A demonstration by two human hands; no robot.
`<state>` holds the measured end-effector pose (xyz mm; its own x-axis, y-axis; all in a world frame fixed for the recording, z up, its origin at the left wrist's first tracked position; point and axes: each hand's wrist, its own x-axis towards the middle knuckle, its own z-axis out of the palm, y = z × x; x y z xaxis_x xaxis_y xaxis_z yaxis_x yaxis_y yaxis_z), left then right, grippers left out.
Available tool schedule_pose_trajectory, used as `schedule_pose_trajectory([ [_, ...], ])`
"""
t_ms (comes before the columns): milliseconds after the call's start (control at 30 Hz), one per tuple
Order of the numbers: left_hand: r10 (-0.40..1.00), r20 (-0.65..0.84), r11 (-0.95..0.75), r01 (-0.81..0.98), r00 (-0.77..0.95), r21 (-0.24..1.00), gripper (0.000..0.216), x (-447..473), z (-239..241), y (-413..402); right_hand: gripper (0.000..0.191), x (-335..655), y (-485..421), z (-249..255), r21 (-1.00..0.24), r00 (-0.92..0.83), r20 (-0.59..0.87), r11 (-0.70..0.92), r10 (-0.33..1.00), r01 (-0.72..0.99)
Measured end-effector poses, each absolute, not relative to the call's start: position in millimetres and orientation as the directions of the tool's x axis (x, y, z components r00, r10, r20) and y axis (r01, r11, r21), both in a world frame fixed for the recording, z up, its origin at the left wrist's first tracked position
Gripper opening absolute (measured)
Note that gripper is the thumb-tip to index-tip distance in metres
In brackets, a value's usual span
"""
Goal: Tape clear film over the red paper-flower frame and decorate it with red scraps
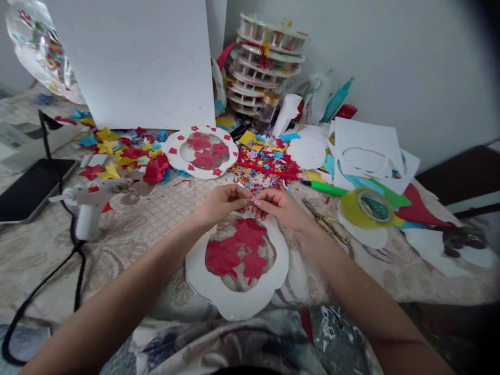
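My left hand (230,200) and my right hand (278,205) meet in front of me, fingertips pinched close together. Between them shows a tiny red bit (252,203), probably paper, too small to make out fully. Just below the fingers lies a white flower-shaped frame (238,304) with a see-through middle. Red paper flowers (250,233) sit on that middle. Past my hands is a similar white frame (174,148) with small red pieces around its rim and red flowers inside.
Left are a hot glue gun (88,208), its black cord (74,229) and a phone (35,182). Right are gold-handled scissors (328,221), yellow tape (353,208) and a green marker (326,187). Paper scraps (269,161), paper flowers (107,135) and a tiered white stand (265,67) fill the back.
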<state>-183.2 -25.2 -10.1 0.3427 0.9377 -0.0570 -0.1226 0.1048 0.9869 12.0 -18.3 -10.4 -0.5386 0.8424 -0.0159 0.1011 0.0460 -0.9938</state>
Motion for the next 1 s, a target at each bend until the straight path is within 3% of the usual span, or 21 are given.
schedule_pose_trajectory([
  [1000, 0.93, -0.041, 0.081, -0.094, 0.364, 0.992, 0.017, -185.2, -12.0, -25.3, 0.023, 11.5, -18.7, -10.5, -0.998, -0.539, -0.02, 0.014, 0.842, 0.059],
])
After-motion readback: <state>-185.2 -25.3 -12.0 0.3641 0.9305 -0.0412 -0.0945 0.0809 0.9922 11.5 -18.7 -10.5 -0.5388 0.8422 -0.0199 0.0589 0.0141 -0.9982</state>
